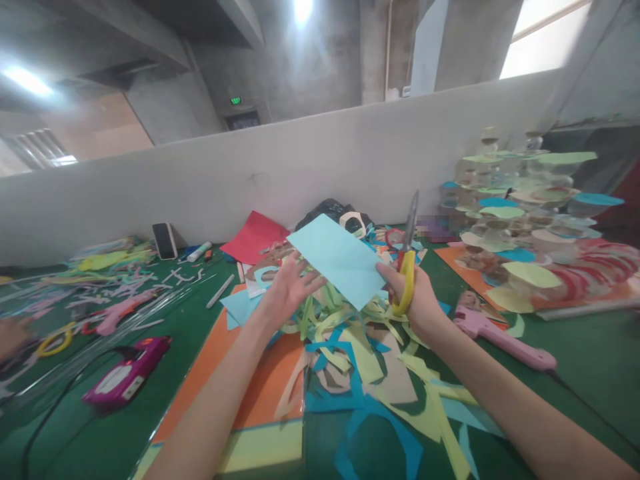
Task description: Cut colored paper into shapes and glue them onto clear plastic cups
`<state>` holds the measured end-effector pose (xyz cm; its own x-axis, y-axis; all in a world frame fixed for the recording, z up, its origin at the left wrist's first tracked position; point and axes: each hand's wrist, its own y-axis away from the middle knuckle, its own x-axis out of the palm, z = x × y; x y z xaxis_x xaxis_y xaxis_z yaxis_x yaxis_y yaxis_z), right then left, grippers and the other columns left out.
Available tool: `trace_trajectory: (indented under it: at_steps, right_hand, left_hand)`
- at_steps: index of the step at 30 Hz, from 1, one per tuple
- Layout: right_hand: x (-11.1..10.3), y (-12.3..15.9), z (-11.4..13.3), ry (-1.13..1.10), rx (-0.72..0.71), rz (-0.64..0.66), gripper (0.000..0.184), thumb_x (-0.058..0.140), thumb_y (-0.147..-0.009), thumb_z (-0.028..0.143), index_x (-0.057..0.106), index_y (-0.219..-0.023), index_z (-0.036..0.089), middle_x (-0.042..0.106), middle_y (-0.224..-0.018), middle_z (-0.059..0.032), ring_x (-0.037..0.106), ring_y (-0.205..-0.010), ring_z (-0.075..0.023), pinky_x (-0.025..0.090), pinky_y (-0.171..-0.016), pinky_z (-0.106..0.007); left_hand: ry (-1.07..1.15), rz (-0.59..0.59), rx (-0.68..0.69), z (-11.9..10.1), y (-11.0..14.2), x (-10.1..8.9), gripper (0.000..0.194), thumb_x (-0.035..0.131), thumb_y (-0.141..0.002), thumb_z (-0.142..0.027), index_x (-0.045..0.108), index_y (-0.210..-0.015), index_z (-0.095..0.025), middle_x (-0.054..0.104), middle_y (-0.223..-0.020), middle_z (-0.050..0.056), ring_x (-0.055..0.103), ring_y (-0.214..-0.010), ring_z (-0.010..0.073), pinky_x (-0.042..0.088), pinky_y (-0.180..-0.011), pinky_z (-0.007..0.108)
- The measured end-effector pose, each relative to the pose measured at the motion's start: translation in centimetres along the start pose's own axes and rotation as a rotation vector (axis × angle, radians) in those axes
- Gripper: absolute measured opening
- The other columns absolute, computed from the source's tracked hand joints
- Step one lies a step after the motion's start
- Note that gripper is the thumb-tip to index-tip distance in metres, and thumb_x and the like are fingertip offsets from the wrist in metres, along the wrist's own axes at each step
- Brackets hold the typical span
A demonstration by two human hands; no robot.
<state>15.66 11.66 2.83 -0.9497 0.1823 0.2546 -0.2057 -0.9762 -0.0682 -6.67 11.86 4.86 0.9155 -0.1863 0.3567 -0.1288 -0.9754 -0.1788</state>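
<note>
A light blue sheet of paper (340,257) is held up above the table, its right corner pinched under the thumb of my right hand (417,303). That same hand grips yellow-handled scissors (409,267), whose blades point upward. My left hand (286,290) is open, palm up and fingers spread, close to the sheet's left edge; whether a fingertip touches the sheet I cannot tell. Under both hands lies a heap of yellow-green paper scraps (367,353). A blue paper offcut with a rounded cutout (413,447) lies nearer to me.
At right are a pink glue gun (505,340) and stacked clear cups with paper discs (503,213). Orange sheets (265,380) lie at left, beyond them a magenta power box (127,373). A phone (164,241) leans against the white partition (210,180). Another person's hand (15,337) shows far left.
</note>
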Motion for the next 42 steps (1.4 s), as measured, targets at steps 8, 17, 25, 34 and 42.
trace_trajectory:
  at_steps: [8, 17, 25, 34, 42]
  right_hand:
    - [0.1, 0.1, 0.5, -0.038, 0.03, -0.015, 0.041, 0.081, -0.062, 0.04, 0.044, -0.073, 0.025, 0.045, -0.045, 0.0098, 0.051, -0.046, -0.014, 0.037, -0.04, -0.024]
    - [0.7, 0.6, 0.5, 0.116, -0.026, 0.145, 0.044, 0.074, -0.068, 0.058, 0.05, -0.073, 0.023, 0.065, -0.074, 0.0015, 0.047, -0.048, -0.0087, 0.049, -0.052, -0.028]
    - [0.5, 0.2, -0.3, 0.277, -0.081, 0.199, 0.039, 0.073, -0.07, 0.051, 0.046, -0.067, 0.023, 0.051, -0.057, 0.0056, 0.051, -0.053, -0.0133, 0.047, -0.054, -0.029]
    - [0.3, 0.2, -0.5, 0.343, -0.234, 0.187, 0.032, 0.066, -0.073, 0.047, 0.042, -0.073, 0.025, 0.042, -0.059, 0.0072, 0.041, -0.054, -0.0137, 0.035, -0.052, -0.027]
    - [0.2, 0.4, 0.3, 0.341, -0.277, 0.116, 0.036, 0.066, -0.071, 0.051, 0.041, -0.076, 0.025, 0.044, -0.062, 0.0065, 0.039, -0.055, -0.0134, 0.034, -0.053, -0.028]
  left_hand:
    - [-0.161, 0.002, -0.023, 2.4, 0.9, 2.9, 0.038, 0.07, -0.08, -0.04, 0.058, -0.112, -0.022, 0.066, -0.119, 0.007, 0.066, -0.101, 0.0212, 0.055, -0.085, 0.035]
    - [-0.189, -0.204, 0.019, 0.9, 0.7, 1.9, 0.039, 0.071, -0.072, -0.035, 0.064, -0.108, -0.022, 0.073, -0.099, 0.003, 0.068, -0.091, 0.0214, 0.053, -0.078, 0.03]
    - [-0.42, -0.143, -0.134, 0.8, 0.9, 1.2, 0.038, 0.075, -0.071, -0.04, 0.068, -0.103, -0.021, 0.074, -0.089, 0.003, 0.068, -0.076, 0.0214, 0.051, -0.064, 0.027]
    - [-0.068, -0.003, -0.21, 1.2, 1.1, 2.3, 0.036, 0.06, -0.07, -0.033, 0.072, -0.098, -0.014, 0.075, -0.085, 0.008, 0.069, -0.082, 0.0279, 0.05, -0.063, 0.031]
    - [0.01, 0.232, -0.284, 2.0, 1.6, 1.7, 0.039, 0.063, -0.08, -0.038, 0.067, -0.115, -0.021, 0.072, -0.113, 0.008, 0.064, -0.109, 0.0299, 0.051, -0.087, 0.038]
